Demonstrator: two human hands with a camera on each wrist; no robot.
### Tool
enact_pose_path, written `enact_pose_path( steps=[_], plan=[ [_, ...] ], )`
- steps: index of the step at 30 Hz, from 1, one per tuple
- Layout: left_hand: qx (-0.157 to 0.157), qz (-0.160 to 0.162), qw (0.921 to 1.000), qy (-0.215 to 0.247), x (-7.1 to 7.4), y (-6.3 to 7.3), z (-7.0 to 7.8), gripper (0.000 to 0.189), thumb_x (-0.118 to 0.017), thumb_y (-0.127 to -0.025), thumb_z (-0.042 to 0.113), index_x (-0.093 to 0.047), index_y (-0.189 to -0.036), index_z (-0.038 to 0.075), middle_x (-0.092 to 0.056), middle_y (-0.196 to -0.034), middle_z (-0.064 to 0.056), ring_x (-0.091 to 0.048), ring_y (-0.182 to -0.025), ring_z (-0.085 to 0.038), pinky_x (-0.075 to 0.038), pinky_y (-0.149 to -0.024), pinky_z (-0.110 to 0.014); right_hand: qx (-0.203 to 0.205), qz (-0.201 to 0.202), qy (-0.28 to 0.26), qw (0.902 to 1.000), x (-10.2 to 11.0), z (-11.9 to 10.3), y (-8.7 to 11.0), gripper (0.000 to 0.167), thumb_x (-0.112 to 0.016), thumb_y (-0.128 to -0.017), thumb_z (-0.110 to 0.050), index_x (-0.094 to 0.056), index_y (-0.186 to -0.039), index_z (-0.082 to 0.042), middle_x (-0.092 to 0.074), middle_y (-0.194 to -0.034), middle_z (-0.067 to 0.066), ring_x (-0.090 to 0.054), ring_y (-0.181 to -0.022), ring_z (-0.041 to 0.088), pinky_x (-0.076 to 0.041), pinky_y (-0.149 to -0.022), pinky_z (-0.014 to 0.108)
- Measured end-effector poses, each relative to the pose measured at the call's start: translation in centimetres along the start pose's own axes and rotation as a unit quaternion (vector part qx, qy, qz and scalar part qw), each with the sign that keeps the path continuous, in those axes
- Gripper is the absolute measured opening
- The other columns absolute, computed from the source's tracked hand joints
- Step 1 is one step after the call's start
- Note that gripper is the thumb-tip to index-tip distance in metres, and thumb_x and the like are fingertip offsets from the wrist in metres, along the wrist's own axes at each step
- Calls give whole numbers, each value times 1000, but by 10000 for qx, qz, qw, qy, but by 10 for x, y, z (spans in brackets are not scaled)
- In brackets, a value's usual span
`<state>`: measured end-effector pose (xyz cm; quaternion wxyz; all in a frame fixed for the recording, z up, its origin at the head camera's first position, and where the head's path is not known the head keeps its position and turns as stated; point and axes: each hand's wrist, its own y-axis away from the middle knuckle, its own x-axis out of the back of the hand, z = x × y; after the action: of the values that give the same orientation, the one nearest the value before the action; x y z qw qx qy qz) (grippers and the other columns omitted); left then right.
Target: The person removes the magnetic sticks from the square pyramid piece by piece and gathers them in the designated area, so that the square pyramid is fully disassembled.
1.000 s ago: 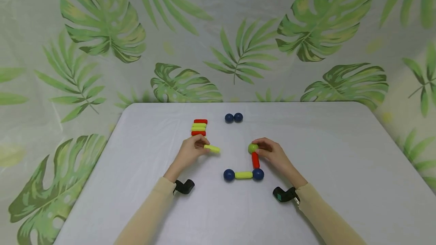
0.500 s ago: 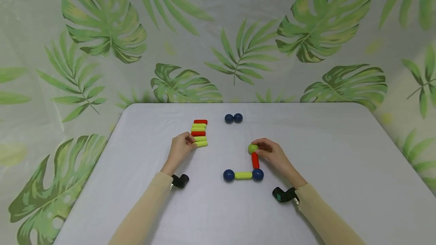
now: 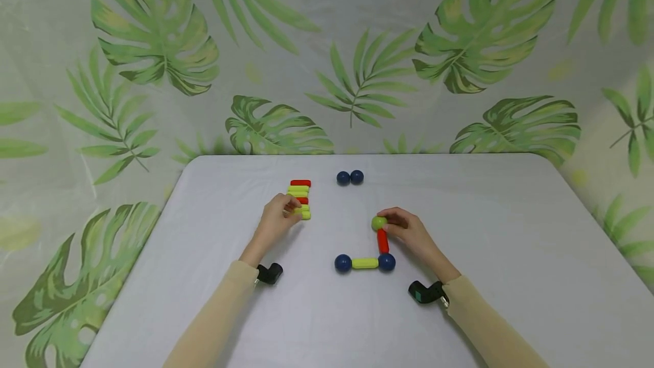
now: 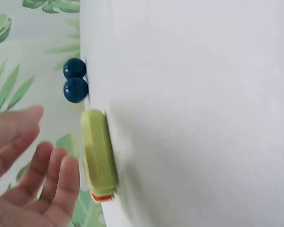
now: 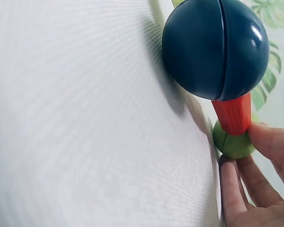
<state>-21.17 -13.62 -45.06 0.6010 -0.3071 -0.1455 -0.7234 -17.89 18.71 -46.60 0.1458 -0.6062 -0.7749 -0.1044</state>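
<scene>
My right hand (image 3: 413,233) pinches a green ball (image 3: 378,223) between thumb and fingers. That ball meets one end of a red rod (image 3: 382,241), whose other end joins a dark blue ball (image 3: 386,262). From there a yellow rod (image 3: 365,263) runs left to a second dark blue ball (image 3: 343,263). My left hand (image 3: 276,220) hovers over a row of red and yellow rods and partly covers it in the head view. In the left wrist view its fingers are parted with nothing between them, beside the nearest yellow rod (image 4: 98,151).
Two dark blue balls (image 3: 349,177) sit side by side near the far edge of the white table (image 3: 485,214). A red rod (image 3: 300,183) lies at the far end of the row. Behind the table hangs a leaf-patterned cloth (image 3: 286,44).
My left hand has carried a yellow rod back left to the row and let go of it, then lifted slightly. The right hand keeps its hold on the green ball.
</scene>
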Motion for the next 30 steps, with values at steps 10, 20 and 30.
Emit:
enact_pose_path(
  steps=[10,20,30],
  plan=[
    [-1011,-3227,9411,-48,-41,29,47,36,-76,-83,21,-58,-112,11,-57,-104,4,-53,-96,-14,-46,-84,-25,6,30,62,10000,0,9,-2,29,-58,-95,-7,-58,-124,1,-57,-124,19,-52,-114,34,-45,-96,40],
    [-1728,-2736,9357,-1407,-65,37,54,23,-70,-86,16,-54,-102,20,-49,-92,8,-48,-84,-9,-43,-77,-18,90,-12,-38,10000,1,11,-2,30,-57,-95,-6,-57,-124,2,-56,-124,20,-52,-114,35,-44,-96,44],
    [-761,-1763,9802,480,-57,6,49,27,-68,-88,4,-59,-114,6,-57,-115,-5,-56,-103,-18,-48,-87,-25,16,7,5,10000,0,11,-3,29,-59,-94,-6,-58,-122,0,-57,-122,19,-53,-112,33,-47,-93,33]
  ],
)
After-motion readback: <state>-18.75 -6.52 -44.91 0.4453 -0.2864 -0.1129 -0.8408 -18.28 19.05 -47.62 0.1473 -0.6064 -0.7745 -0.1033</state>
